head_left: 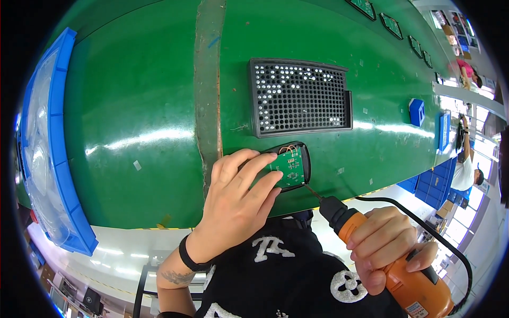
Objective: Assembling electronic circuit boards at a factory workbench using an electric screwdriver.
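My left hand (233,193) lies over a green circuit board (293,168) set in a black plastic housing (308,164). Its fingertips press on the board and steady the housing against the table, hiding the left part of both. Thin orange wires curve along the board's top edge. Wrapped in my right hand (386,244) is an orange electric screwdriver (354,225) with a black chuck. The tool leans up and to the left, and its thin bit meets the lower right corner of the board.
Just beyond stands a black tray (302,98) of round holes, some holding silvery screws. A black cord (424,212) loops right of the screwdriver. A blue bin (63,159) with clear plastic bags is far left; a small blue box (417,112) and several boards (391,25) are right. People work beyond.
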The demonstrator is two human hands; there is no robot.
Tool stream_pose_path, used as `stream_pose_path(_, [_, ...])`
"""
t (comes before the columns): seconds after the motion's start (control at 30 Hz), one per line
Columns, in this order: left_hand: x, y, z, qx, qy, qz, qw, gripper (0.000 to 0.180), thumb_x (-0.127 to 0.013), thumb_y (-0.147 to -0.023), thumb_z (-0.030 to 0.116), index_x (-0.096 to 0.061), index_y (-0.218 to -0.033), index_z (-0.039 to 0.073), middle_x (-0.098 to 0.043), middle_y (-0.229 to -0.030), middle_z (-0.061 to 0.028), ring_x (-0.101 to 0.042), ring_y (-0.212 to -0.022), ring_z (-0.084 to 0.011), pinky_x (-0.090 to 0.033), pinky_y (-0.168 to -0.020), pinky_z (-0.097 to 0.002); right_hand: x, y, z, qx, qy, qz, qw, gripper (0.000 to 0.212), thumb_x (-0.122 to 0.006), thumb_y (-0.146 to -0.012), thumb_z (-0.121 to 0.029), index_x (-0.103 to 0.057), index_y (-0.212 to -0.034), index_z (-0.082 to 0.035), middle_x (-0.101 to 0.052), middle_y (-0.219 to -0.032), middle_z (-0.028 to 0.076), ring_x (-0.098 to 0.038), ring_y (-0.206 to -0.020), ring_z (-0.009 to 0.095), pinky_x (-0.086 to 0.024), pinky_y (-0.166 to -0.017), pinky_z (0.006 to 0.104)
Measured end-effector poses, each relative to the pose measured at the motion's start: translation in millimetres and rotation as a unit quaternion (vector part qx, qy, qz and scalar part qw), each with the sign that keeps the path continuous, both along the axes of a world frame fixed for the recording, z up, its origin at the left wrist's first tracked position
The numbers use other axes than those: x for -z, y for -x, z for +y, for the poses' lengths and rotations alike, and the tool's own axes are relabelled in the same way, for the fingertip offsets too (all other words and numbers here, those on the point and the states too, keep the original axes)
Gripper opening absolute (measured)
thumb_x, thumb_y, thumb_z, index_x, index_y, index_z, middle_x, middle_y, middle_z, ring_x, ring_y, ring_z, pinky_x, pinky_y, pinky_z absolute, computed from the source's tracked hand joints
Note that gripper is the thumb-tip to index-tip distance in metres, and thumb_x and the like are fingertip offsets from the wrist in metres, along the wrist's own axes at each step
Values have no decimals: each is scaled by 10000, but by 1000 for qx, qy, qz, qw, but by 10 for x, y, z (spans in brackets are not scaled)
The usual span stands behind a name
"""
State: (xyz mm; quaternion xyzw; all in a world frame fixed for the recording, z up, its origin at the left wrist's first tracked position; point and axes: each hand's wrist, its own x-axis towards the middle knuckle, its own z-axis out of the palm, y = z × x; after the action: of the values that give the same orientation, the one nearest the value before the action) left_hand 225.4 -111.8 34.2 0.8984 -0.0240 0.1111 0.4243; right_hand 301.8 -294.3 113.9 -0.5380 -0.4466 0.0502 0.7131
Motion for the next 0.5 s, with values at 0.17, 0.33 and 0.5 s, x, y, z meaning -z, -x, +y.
stream_pose_path(0.17, [3,5,-6,0,3,-1,1000,315,-718,-609,18,-619,-903,72,-561,-1107,-56,-496,-1006,-276,-384,-834,-387,-4,8,6,3,2,0,1000,453,-640,-713,26,-344,-1035,-92,-559,-563,76,-544,-418,203,-507,-419,343])
stream_pose_path(0.33, [1,3,-8,1,5,-5,1000,304,-717,-608,15,-619,-891,68,-562,-1108,-57,-497,-1003,-277,-387,-830,-387,-21,-8,77,-7,19,10,1000,437,-641,-706,35,-353,-1013,-84,-549,-556,78,-534,-412,207,-499,-416,347])
stream_pose_path(0.5, [9,14,-10,-4,7,-9,1000,301,-714,-609,14,-617,-890,64,-561,-1109,-58,-499,-1001,-278,-389,-825,-387,20,-45,211,-3,23,-46,999,376,-623,-741,-38,-371,-1021,-47,-522,-555,36,-513,-386,118,-472,-360,237])
